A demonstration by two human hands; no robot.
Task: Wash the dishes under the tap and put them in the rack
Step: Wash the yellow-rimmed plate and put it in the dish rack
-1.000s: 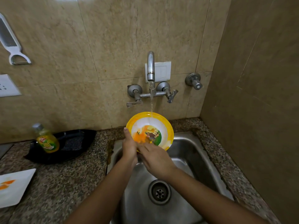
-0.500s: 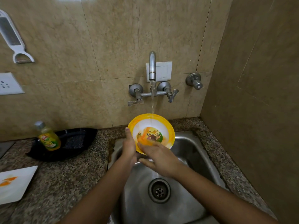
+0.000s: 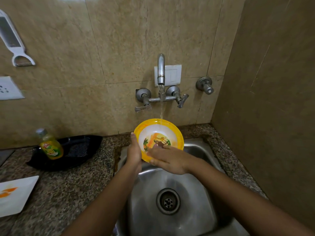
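Lying on counter: white plate [image 3: 17, 193], orange-smeared.
Soap bottle [image 3: 51, 145]: against black tray [image 3: 85, 143].
Your left hand [image 3: 134, 154]: grips bowl [image 3: 153, 133] by left rim.
Bowl: tilted over sink [image 3: 201, 201], under tap [image 3: 161, 68] stream.
Your right hand [image 3: 170, 160]: fingers straight, pressing bowl's inside.

A home kitchen: a steel sink [image 3: 201, 155] set in a speckled granite tabletop [image 3: 68, 193], wall-mounted tap [image 3: 161, 68] running, dish-soap bottle [image 3: 51, 148], and a grater [image 3: 12, 40] hanging on the tiled wall [image 3: 119, 40].

One bowl [image 3: 176, 133], one plate [image 3: 15, 196], one bottle [image 3: 51, 148], perhaps one pan [image 3: 85, 143].
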